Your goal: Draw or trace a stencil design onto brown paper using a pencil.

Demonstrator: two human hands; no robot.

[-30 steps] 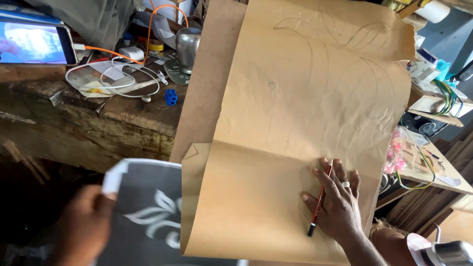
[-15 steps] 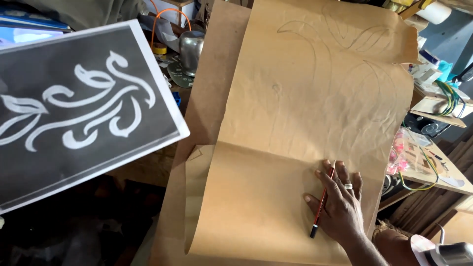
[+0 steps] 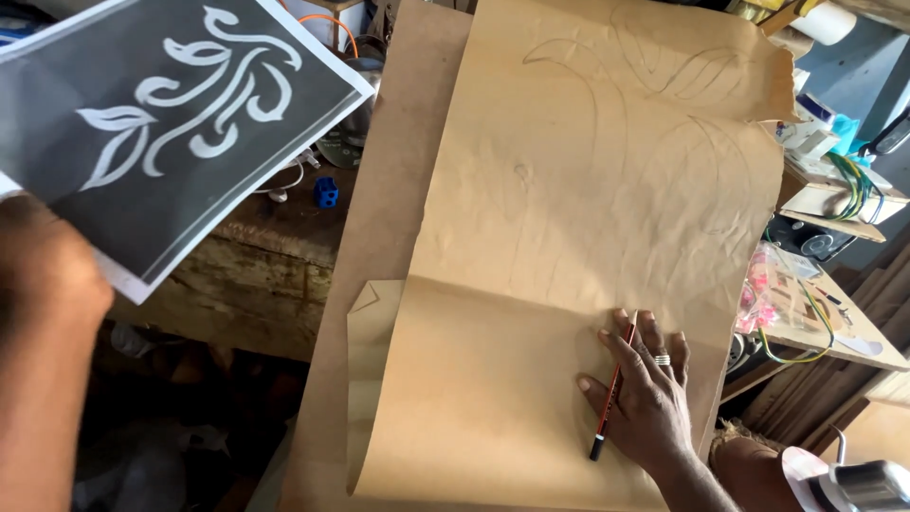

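My left hand (image 3: 43,284) holds up a printed sheet (image 3: 180,123), dark grey with a white leaf-and-scroll pattern, at the upper left, close to the camera. My right hand (image 3: 645,393) lies flat on a big sheet of brown paper (image 3: 569,237), near its lower right edge, with a red pencil (image 3: 613,387) between the fingers. Faint pencil outlines of leaves (image 3: 654,85) show on the upper part of the brown paper. The paper rests on a brown board (image 3: 379,218), and its lower part is folded over.
A worn wooden workbench (image 3: 275,256) stands to the left with a small blue block (image 3: 326,192), white cables and a metal can. Cluttered shelves with wires and boxes (image 3: 834,190) fill the right side. A dark space lies under the bench.
My left hand has lifted the patterned sheet from low at the left up to the top left and turned it. The right hand has stayed on the paper with the pencil.
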